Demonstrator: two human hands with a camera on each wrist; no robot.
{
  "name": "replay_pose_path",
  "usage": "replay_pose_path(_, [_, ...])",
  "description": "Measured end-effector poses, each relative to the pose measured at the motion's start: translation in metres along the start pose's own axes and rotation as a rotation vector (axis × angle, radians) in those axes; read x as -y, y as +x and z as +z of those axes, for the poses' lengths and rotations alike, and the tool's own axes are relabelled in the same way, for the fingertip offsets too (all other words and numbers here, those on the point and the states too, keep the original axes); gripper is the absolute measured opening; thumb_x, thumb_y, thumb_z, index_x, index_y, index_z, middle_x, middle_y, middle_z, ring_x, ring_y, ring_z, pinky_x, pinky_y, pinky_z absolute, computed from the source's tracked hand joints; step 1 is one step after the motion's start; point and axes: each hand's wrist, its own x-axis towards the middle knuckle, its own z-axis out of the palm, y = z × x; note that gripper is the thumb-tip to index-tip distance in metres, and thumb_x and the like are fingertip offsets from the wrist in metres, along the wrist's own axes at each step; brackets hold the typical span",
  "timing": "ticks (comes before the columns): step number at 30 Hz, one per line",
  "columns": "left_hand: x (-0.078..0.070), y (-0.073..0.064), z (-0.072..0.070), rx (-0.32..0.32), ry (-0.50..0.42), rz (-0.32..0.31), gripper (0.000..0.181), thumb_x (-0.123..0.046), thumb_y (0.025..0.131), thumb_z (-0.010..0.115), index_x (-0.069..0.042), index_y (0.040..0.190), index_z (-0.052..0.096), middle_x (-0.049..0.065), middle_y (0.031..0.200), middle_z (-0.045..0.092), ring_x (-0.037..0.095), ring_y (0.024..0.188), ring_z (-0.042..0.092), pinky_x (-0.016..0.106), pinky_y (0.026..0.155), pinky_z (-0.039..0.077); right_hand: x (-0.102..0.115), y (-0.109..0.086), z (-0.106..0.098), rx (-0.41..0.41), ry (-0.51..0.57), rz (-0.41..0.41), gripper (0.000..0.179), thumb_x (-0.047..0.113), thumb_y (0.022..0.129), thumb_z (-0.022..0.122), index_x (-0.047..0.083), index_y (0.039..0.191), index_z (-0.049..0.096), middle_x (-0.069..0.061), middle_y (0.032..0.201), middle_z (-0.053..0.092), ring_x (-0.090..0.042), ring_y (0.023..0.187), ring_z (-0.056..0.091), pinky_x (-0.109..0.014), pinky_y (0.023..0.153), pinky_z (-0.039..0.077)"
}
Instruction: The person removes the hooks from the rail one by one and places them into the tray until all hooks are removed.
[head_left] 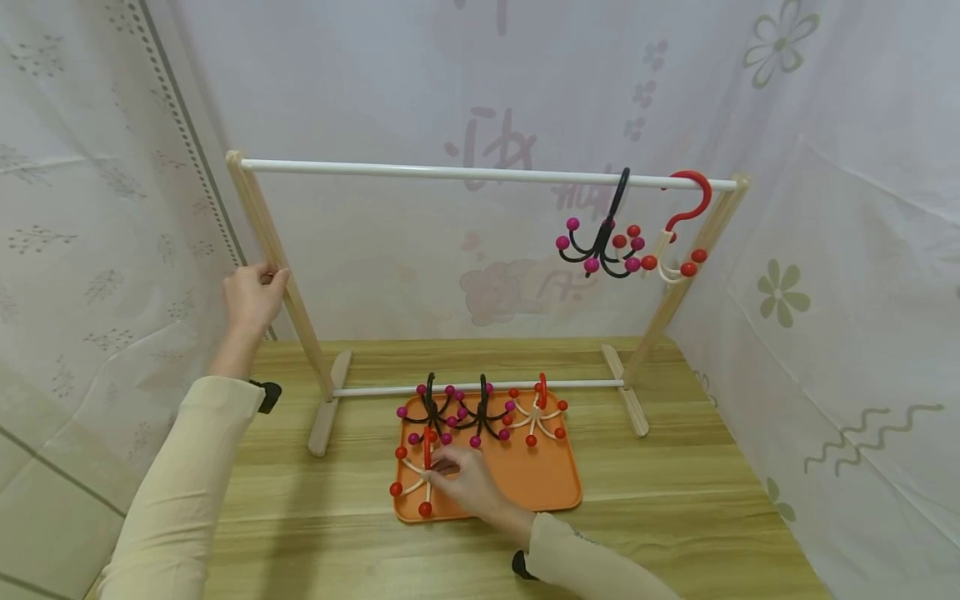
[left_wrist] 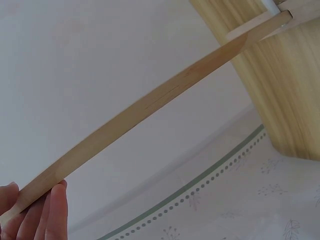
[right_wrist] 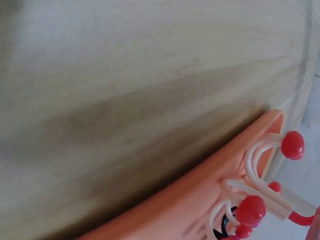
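Observation:
My left hand (head_left: pixel 255 296) grips the left wooden post (left_wrist: pixel 125 117) of a hanging rack, thumb on one side and fingers on the other. Over the orange tray (head_left: pixel 525 483), my right hand (head_left: pixel 467 479) pinches a multi-arm hook hanger (head_left: pixel 412 483) with cream arms, red ball tips and a red hook. In the right wrist view this hanger (right_wrist: pixel 265 197) overlaps the tray's corner, and only a bit of a finger shows at its red hook. Two black hangers (head_left: pixel 432 412) with magenta balls and another red-and-cream hanger (head_left: pixel 536 417) stand along the tray's far side.
From the rack's white top bar (head_left: pixel 420 171) hang a black hanger (head_left: pixel 602 237) and a red-hooked cream hanger (head_left: pixel 667 242) at the right end. The lower white bar (head_left: pixel 367 392) runs behind the tray. Patterned curtains surround the wooden table (head_left: pixel 675 500).

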Motion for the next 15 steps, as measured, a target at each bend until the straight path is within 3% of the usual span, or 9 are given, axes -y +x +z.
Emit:
replay_pose_path(7, [0.000, -0.001, 0.000, -0.002, 0.005, -0.003, 0.042, -0.026, 0.094, 0.041, 0.012, 0.103, 0.057, 0.032, 0.099, 0.056, 0.042, 0.086, 0.053, 0.047, 0.070, 0.043, -0.020, 0.008, -0.010, -0.050, -0.034, 0.020, 0.027, 0.021, 0.079, 0.067, 0.002, 0.097, 0.065, -0.003, 0.080, 0.064, -0.003, 0.065, 0.059, -0.019, 0.058, 0.048])
replay_pose_path(15, [0.000, 0.000, 0.000, -0.002, 0.016, -0.005, 0.042, -0.026, 0.094, 0.041, 0.011, 0.103, 0.057, 0.031, 0.099, 0.056, 0.040, 0.085, 0.053, 0.046, 0.069, 0.043, 0.026, 0.034, -0.062, -0.133, -0.098, 0.031, 0.018, 0.009, 0.079, 0.066, 0.000, 0.095, 0.064, -0.010, 0.080, 0.065, -0.017, 0.066, 0.061, -0.024, 0.060, 0.049])
